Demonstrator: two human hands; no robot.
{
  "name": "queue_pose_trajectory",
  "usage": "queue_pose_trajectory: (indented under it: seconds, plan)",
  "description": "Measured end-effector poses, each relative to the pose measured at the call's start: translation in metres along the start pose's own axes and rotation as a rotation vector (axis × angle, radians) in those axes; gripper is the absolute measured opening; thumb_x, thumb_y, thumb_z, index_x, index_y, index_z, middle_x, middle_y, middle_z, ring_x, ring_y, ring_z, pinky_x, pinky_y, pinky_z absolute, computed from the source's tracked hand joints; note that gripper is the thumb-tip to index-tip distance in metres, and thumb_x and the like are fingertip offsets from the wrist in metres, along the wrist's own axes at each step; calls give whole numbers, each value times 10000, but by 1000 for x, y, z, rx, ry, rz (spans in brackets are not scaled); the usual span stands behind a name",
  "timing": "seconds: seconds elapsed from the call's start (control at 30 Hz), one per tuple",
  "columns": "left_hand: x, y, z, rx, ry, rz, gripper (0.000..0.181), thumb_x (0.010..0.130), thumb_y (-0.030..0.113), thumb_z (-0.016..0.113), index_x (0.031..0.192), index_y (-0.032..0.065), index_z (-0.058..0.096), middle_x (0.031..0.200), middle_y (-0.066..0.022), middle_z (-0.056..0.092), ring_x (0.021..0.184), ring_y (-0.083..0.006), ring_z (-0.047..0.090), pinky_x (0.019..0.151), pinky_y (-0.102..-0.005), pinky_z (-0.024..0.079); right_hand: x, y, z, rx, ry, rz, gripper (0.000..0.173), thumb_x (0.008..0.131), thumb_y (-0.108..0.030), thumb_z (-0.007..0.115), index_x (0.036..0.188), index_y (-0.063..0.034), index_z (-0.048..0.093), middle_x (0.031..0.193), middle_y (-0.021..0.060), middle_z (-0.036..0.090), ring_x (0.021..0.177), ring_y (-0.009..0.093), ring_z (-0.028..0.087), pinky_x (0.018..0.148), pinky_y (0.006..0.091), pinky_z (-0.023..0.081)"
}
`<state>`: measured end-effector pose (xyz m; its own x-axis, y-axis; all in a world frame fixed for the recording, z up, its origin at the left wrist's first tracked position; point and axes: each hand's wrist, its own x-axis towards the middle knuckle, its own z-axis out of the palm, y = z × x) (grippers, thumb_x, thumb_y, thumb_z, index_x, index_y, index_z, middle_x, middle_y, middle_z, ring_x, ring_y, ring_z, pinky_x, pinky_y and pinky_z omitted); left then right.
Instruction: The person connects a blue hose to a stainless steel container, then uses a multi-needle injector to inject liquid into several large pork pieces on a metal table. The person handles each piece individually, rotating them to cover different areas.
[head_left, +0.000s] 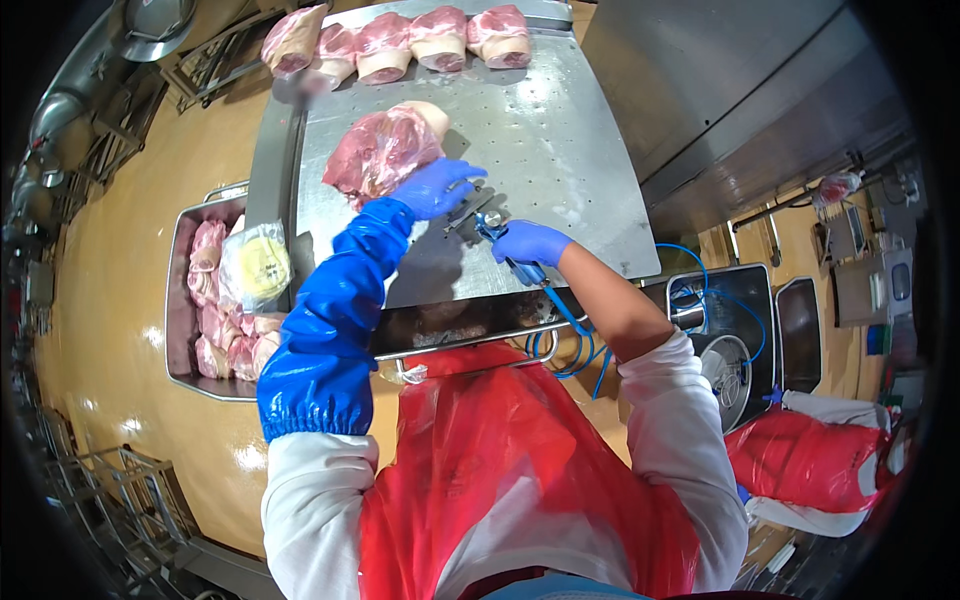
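Note:
In my right hand (531, 244), gloved in purple, is a blue hand gun (527, 273) with a metal head, fed by a blue hose (566, 311). Dark narrow parts (471, 208) lie just beyond its head; blur leaves unclear whether they are needles or shadow. Fingers stretched out, my left hand (439, 187) rests against the near side of a raw pork leg cut (382, 146) with skin at its far end. It wears a purple glove and a blue plastic sleeve. The meat lies on a perforated metal table (555, 172).
Several skin-on pork cuts (382, 45) line the table's far edge. At left, a steel tub (176, 315) holds more meat; a bagged yellow item (256, 262) sits by it. A steel cabinet (720, 90) stands right. Another person in a red apron (806, 457) is at lower right.

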<state>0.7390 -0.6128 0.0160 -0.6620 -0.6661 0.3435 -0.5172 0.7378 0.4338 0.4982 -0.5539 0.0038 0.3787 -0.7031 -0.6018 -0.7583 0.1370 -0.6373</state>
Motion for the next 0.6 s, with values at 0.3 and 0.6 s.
queue_pose_trajectory:
  seconds: [0.3,0.6]
  plan:
    - [-11,1,16,-8,36,-7,343,975,249,534,1258,71,613,1252,-173,600,1204,-371,536,1067,-461,401,-22,-10,13,76,125,-73,239,787,-177,564,757,51,631,631,153,614,527,231,616,507,384,488]
    - [-1,-53,-112,314,-162,-652,1051,639,608,805,1529,242,381,1386,-233,530,1272,-427,520,1082,-484,422,-32,-31,2,7,83,7,230,835,-186,579,766,33,593,581,103,560,478,193,554,483,383,464]
